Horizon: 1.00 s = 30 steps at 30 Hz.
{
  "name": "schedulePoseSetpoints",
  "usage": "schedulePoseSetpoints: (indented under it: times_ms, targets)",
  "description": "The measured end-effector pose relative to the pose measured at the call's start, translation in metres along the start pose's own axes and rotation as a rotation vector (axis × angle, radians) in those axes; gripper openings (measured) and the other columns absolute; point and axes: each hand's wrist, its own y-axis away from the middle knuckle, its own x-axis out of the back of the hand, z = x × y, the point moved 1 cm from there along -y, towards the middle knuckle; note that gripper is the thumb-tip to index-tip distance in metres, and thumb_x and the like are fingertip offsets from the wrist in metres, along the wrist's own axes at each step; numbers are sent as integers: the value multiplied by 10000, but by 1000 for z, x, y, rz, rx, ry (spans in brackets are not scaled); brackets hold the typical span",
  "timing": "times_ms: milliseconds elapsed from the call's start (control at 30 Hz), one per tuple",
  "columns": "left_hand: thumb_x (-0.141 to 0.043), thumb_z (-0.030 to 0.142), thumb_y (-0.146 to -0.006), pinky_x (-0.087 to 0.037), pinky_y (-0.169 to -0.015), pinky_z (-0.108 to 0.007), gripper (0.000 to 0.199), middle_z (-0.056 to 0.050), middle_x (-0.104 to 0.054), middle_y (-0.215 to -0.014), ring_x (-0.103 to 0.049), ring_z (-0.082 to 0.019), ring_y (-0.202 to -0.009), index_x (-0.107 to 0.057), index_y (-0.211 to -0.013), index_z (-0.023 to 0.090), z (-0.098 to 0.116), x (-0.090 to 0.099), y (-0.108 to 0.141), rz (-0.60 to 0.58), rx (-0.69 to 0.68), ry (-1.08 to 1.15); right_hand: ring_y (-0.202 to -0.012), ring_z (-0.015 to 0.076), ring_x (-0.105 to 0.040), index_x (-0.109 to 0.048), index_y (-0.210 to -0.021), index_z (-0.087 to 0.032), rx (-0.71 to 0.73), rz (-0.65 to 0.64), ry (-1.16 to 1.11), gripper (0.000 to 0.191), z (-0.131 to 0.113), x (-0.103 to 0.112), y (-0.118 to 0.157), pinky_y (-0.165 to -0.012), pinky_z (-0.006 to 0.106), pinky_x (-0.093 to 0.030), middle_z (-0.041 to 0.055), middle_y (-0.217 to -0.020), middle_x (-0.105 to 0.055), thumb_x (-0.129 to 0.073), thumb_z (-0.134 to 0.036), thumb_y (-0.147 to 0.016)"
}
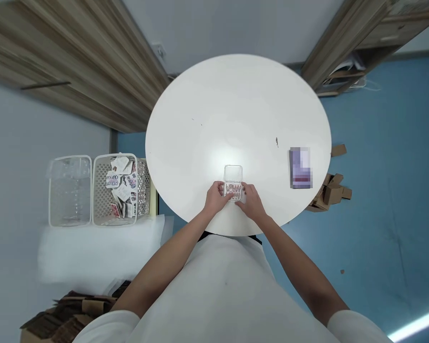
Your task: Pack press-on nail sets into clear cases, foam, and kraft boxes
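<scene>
Clear plastic case [233, 183]: in front of you at the near side of the white round-edged table [236, 95], its hinged lid [233, 172] raised on the side away from you; whether its base rests on the tabletop you cannot tell from here.
Pink pieces [232, 187]: lying in rows inside the case, too small to identify.
Left hand [215, 197]: you grasp the case by its left side, your thumb reaching over the pieces.
Right hand [251, 202]: you grasp the case's right side, fingers curled at its edge.
Purple box [301, 167]: on the table to your right, well apart from your hands.
Perforated white basket [99, 190]: to your left, holding cards of coloured pieces [122, 178].
White-rimmed bin [50, 202]: just beside that basket, with clear plastic inside.
</scene>
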Motion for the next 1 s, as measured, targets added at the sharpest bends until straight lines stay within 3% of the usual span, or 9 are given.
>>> schedulePoseSetpoints:
  times_ms: [267, 433, 600, 733, 833, 1000]
  targets:
    - [-669, 362, -609, -428, -594, -241, 451, 12, -477, -766, -469, -88, -632, -475, -974, 181, 24, 50, 40, -41, -197, 158, -830, 181, -501, -292, -1243, -273, 36, 182, -93, 663, -61, 13, 44, -734, 372, -468, 55, -1028, -433, -604, -216, -661]
    - [-576, 391, -697, -429, -612, -236, 349, -31, -542, -882, -529, -95, -683, -512, -977, 192, 29, 88, 62, -241, -233, 390, -762, 143, -515, -316, -1227, -286, 97, 252, -164, 668, -95, 16, 70, -750, 370, -467, 42, -1047, -453, -628, -225, -639]
    - [-603, 387, -684, -405, -610, -229, 333, -21, -612, -757, -558, -104, -652, -510, -934, 188, 22, 111, 74, -414, -185, 529, -760, 134, -525, -331, -1230, -276, 83, 246, -274, 700, -118, 11, 90, -763, 366, -459, 47, -1079, -474, -653, -234, -610]
    - [-657, 364, -648, -411, -633, -246, 332, -19, -618, -722, -566, -106, -634, -524, -889, 177, 22, 122, 82, -486, -191, 633, -821, 148, -534, -348, -1229, -257, 28, 241, -558, 718, -128, 4, 98, -775, 354, -451, 67, -1120, -468, -687, -295, -597]
    - [-683, 365, -625, -418, -658, -262, 345, -25, -622, -722, -577, -118, -657, -541, -873, 172, 22, 126, 90, -528, -192, 677, -877, 160, -554, -378, -1212, -248, -29, 225, -913, 584, -134, 1, 99, -769, 344, -457, 76, -1127, -492, -603, -393, -694]
    - [-701, 349, -610, -421, -657, -263, 350, -21, -612, -713, -560, -104, -637, -556, -875, 170, 16, 126, 105, -620, -135, 721, -862, 195, -593, -505, -1108, -221, -99, 168, -1209, 449, -144, -4, 101, -737, 354, -467, 70, -980, -614, -590, -404, -707]
